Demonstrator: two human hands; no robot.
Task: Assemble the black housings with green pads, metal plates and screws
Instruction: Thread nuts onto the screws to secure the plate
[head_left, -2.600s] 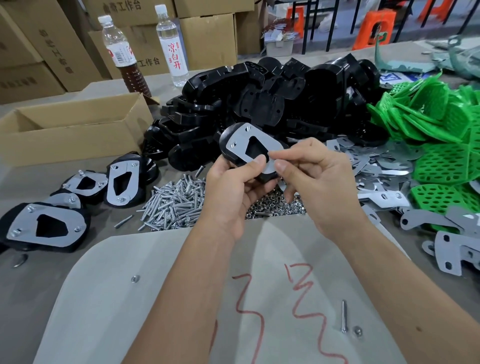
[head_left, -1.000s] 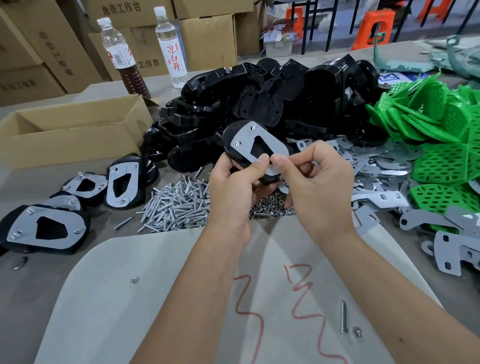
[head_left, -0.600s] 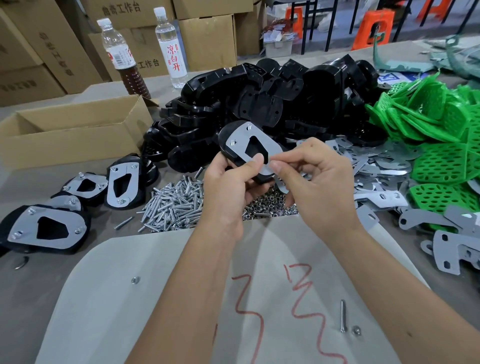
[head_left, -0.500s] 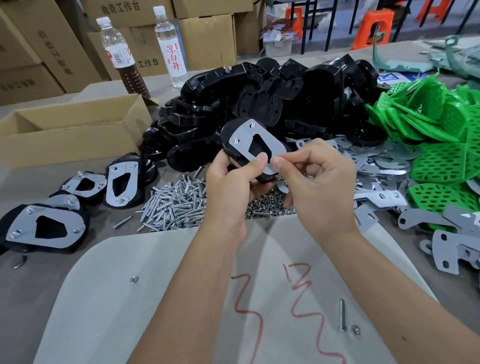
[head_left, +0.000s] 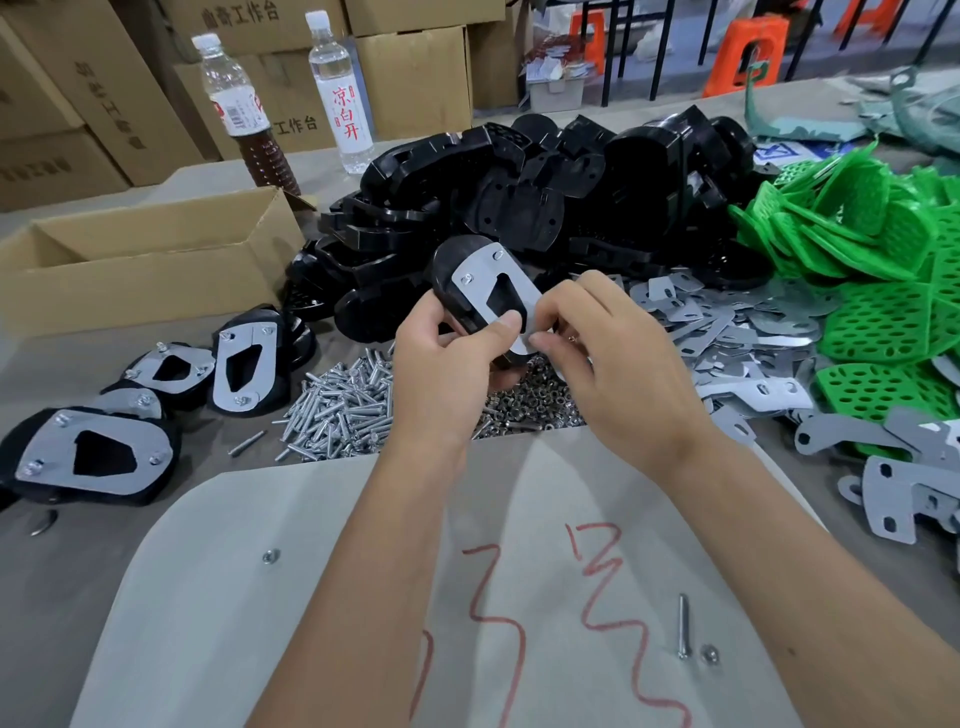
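Black housing (head_left: 457, 280) with metal plate (head_left: 498, 291): gripped in left hand (head_left: 447, 364), right hand (head_left: 613, 364) fingertips pinching at plate's near edge, above screws (head_left: 343, 410).

Left hand (head_left: 447, 358): grips black housing (head_left: 457, 283) at centre, thumb on its metal plate (head_left: 491, 296).
Right hand (head_left: 605, 358): fingertips pinched at the plate's near end; what they pinch is too small to tell.
Screws (head_left: 343, 410): heap at 9 o'clock of hands, on worktop (head_left: 47, 587).
Finished units (head_left: 98, 457): far 9 o'clock.
Green pads (head_left: 878, 291): 3 o'clock.
Loose housings (head_left: 545, 192): 12 o'clock.
Cardboard box (head_left: 140, 254): 10 o'clock.
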